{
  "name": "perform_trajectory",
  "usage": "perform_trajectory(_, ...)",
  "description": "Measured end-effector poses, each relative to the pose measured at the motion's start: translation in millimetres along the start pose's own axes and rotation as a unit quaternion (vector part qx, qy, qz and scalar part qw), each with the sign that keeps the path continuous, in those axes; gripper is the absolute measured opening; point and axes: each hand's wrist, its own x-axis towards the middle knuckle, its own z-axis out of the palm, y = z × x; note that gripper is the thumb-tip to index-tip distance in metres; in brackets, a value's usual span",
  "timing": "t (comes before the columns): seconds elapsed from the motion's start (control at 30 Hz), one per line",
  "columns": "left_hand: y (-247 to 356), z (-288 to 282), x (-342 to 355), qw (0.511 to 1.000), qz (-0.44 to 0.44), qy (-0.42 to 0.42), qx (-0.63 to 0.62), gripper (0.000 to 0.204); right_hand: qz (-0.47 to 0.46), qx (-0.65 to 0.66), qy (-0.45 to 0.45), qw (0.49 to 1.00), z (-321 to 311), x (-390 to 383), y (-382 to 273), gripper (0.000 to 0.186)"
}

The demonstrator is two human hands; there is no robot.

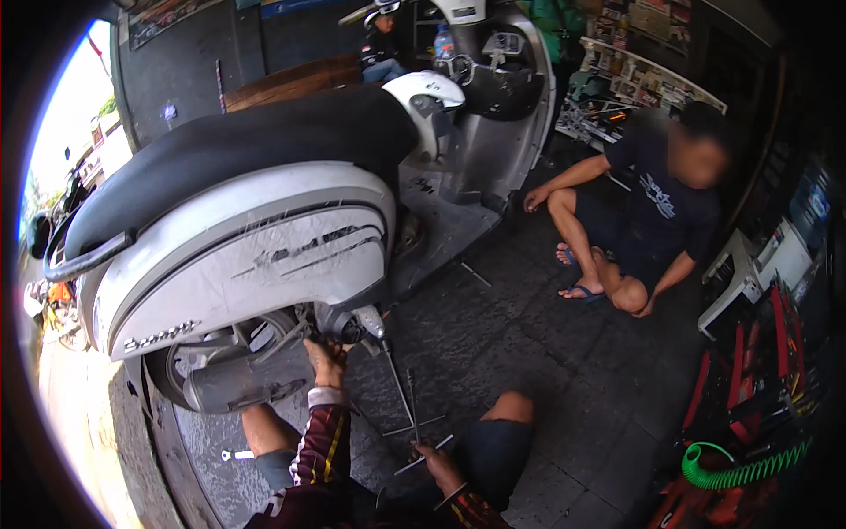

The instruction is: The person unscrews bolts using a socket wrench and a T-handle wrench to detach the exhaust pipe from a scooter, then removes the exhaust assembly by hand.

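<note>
A white scooter (264,238) with a black seat stands in front of me. My left hand (328,363) reaches under its side panel to the dark engine parts (351,328). Those fingers are curled against the parts, and what they grip is hidden. Lower and to the right, my right hand (441,467) is closed on the crossbar of a long T-handle wrench (398,385). The wrench's shaft slants up and left toward the underside of the engine. Close beside it is a second thin metal rod with a crossbar (401,430), partly overlapping in view.
The silver exhaust muffler (242,385) is left of my left hand. A wrench (236,455) lies on the floor by my left knee. A person (656,203) sits on the floor at right. Red tool racks (740,370) and a green coiled hose (740,472) stand far right.
</note>
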Motion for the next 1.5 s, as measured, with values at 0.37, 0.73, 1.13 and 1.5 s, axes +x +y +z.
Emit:
perform_trajectory(0.37,-40.6,-33.6,-30.4,0.995,0.008,-0.078,0.067,0.037,0.044,0.044,0.048,0.997,17.0,-29.3,-50.3,0.023)
perform_trajectory(0.73,-149.7,-236.0,-16.4,0.581,0.119,-0.148,0.791,0.046,-0.035,0.186,0.115,0.975,18.6,15.7,-26.0,0.019)
perform_trajectory(1.13,-4.5,-175.0,8.8,0.973,0.1,0.189,-0.091,0.06,0.041,-0.022,0.291,0.956,-3.3,81.0,12.0,0.019)
perform_trajectory(1.5,34.8,-221.8,47.9,0.967,0.148,0.02,-0.209,0.049,0.028,-0.145,0.343,0.928,-2.3,138.9,57.7,0.019)
